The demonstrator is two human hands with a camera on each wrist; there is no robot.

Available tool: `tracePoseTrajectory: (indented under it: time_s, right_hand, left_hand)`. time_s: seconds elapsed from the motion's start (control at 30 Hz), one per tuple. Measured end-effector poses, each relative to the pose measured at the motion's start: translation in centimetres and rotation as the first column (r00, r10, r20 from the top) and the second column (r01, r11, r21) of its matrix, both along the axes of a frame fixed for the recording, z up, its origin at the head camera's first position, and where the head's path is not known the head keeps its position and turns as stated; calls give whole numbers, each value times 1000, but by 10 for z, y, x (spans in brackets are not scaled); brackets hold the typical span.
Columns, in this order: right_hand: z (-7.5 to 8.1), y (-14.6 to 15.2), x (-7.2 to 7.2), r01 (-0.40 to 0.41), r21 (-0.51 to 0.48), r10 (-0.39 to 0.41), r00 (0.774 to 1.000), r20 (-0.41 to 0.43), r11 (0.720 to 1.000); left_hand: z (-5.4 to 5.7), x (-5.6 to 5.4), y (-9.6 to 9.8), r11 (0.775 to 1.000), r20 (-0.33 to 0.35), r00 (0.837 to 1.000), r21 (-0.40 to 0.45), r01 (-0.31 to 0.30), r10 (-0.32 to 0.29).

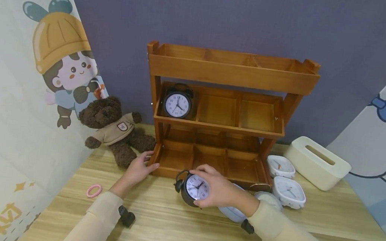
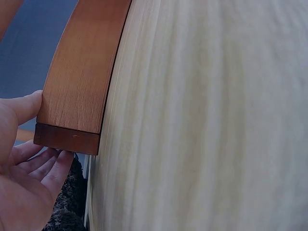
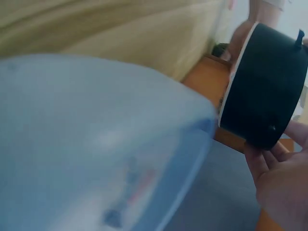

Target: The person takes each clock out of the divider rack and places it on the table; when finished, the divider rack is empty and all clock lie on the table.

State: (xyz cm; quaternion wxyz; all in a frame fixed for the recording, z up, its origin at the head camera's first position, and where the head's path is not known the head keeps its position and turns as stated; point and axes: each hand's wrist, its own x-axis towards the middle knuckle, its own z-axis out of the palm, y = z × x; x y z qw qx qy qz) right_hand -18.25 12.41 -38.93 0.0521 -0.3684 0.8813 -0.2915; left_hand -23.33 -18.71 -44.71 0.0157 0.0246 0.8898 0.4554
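Note:
My right hand [image 1: 216, 187] holds a black twin-bell alarm clock [image 1: 197, 188], thumb and fingers on its rim, tilted in front of the shelf's lower tier. Its dark round case [image 3: 264, 86] fills the right of the right wrist view. My left hand [image 1: 139, 169] grips the lower left corner of the brown wooden shelf [image 1: 233, 74]; in the left wrist view the thumb lies at one edge of the corner [image 2: 67, 137] and the fingers curl past its end. A matching black alarm clock [image 1: 177, 103] stands in the middle tier's left compartment.
Right of the shelf lie two white square clocks [image 1: 280, 166] and a cream tissue box [image 1: 317, 163]. A blue clock [image 1: 231, 214] and a round pale item [image 1: 269, 199] sit partly behind my right arm. A brown teddy bear [image 1: 115, 128] leans at left, near a pink ring [image 1: 94, 191].

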Motion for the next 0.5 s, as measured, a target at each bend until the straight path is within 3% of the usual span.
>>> tracePoseTrajectory:
  time_s: [0.23,0.5]
  right_hand:
    - [-16,1,1,-57,77,57,998,-3,995]
    - [-26,3,0,-52,123,51,999,11,991]
  left_hand:
    - [0,0,-1,1000,1,1000,2,2,-2]
    - [0,0,-1,1000,3,1000,16,6,-6]
